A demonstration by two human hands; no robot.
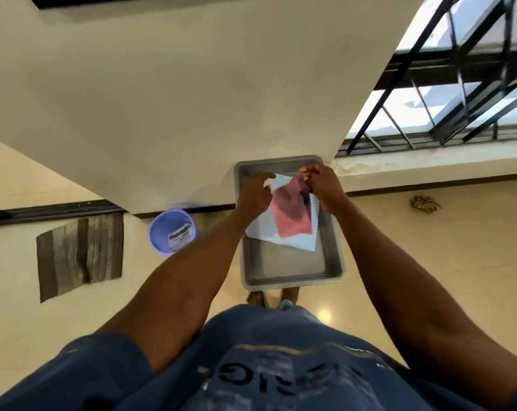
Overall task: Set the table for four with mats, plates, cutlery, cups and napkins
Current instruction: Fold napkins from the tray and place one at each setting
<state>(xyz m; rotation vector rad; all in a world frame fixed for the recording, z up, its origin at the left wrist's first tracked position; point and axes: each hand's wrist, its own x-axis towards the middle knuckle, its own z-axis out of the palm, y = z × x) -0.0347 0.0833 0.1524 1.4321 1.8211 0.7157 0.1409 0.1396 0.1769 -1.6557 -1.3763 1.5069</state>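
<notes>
Napkins (pixel 284 232), one pale blue-white and one pink lying over it, sit in the far half of a grey tray (pixel 293 280) that stands in front of the person, against the corner of a cream wall. Going from the left: a striped brown mat (pixel 79 253) lies on the tiled floor, and nearer the tray stands a lilac bucket (pixel 171 229) with a printed packet inside. Next comes the left hand (pixel 255 194), fingers fairly straight and reaching over the far left corner of the pale napkin; whether it actually touches the cloth I cannot tell. The right hand (pixel 322 186) has its fingers curled and pinches the top edge of the pink napkin, lifting that end over the tray's far right part. Beyond it, a barred window fills the upper right.
</notes>
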